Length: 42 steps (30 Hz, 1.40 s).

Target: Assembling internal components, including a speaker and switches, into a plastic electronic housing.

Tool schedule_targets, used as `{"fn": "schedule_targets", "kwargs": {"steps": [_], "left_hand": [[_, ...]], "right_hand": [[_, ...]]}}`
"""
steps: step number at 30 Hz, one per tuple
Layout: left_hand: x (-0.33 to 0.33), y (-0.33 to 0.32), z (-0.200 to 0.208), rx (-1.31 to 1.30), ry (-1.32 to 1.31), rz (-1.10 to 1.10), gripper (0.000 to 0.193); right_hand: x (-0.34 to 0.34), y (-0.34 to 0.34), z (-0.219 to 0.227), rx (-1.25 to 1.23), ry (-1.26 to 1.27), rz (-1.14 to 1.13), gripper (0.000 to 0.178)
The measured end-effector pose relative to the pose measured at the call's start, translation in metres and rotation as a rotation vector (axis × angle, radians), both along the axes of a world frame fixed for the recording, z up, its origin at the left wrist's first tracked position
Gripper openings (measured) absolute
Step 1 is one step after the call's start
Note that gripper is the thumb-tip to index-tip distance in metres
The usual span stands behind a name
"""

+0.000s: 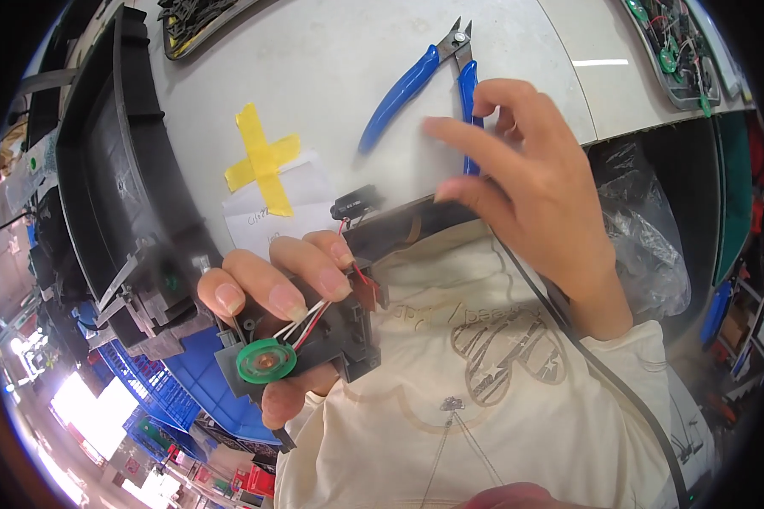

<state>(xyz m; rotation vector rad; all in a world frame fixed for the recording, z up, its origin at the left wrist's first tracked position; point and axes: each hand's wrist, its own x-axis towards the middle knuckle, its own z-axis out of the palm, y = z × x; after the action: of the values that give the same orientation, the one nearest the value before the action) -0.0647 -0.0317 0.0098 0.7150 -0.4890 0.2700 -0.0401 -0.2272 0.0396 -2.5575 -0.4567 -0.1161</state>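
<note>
Left hand: gripping a black plastic housing (pixel 339 338), the hand (pixel 272 284) held low in front of the torso; four fingers curl over the upper edge, nails toward the camera, and the thumb presses from below.
Right hand: unclenched and holding nothing that shows; the hand (pixel 535 174) is raised over the worktable (pixel 314 64), wrist toward the lower right, index finger reaching left, thumb apart beneath it, the other fingers bent. Fingertips slightly blurred.
Side cutters: blue-handled (pixel 410 87), lying on the worktable with jaws spread and pointing away from the person; the right hand overlaps one handle, contact cannot be told.
Housing: tilted, in front of the cream shirt (pixel 433 382), near the table edge.
Green-rimmed round speaker (pixel 266 361): at the housing's lower left corner, just below the left fingertips.
Red and white wires (pixel 311 322): running from beside the speaker up under the fingers.
Small black module (pixel 354 203): just beyond the left hand, at the table edge, with a red wire leading toward that hand.
Yellow tape cross (pixel 263 161): left of the cutters, overlapping a white paper (pixel 255 231).
</note>
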Motion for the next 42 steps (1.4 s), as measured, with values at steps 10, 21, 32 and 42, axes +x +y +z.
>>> {"fn": "schedule_targets", "kwargs": {"steps": [10, 21, 32, 42], "left_hand": [[-0.008, 0.009, 0.000, -0.002, 0.043, -0.012, 0.071], [-0.007, 0.008, -0.004, -0.016, 0.028, -0.029, 0.069], [-0.009, 0.001, -0.006, -0.043, 0.056, -0.007, 0.067], [-0.009, -0.002, -0.003, -0.038, 0.120, 0.045, 0.068]], "right_hand": [[0.009, -0.034, -0.003, 0.022, -0.133, -0.204, 0.043], [0.007, -0.039, -0.005, 0.652, 0.196, -0.194, 0.051], [0.001, -0.038, -0.015, 1.593, 0.875, 0.100, 0.083], [0.001, -0.036, -0.015, 1.616, 0.898, 0.231, 0.078]]}}
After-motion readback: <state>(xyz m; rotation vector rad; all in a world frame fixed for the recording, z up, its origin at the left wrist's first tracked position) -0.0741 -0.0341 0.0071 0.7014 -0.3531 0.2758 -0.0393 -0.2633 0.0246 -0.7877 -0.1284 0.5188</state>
